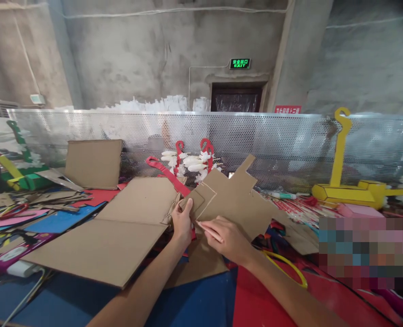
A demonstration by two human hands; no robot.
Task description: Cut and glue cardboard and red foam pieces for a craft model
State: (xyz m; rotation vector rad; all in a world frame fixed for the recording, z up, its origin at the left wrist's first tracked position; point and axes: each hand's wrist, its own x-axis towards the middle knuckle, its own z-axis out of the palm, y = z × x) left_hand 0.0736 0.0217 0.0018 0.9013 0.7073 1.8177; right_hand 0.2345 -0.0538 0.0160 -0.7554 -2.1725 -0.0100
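Note:
My left hand [183, 220] pinches a small square cardboard piece [197, 200], which lies against a larger cut cardboard sheet [238, 202]. My right hand [225, 238] is closed on a pink pencil-like tool [211, 230], its tip near the lower edge of the small piece. Pale lines run on the larger sheet beside the small piece. Left of my left hand lies a folded cardboard panel [99, 250] with a crease across it.
Red curved handles [165, 175] with white flowers stand behind the cardboard. Blue board [194, 299] and red board [256, 299] cover the near table. A yellow cardboard form [344, 195] stands at right; scraps and a purple power strip [21, 254] lie at left.

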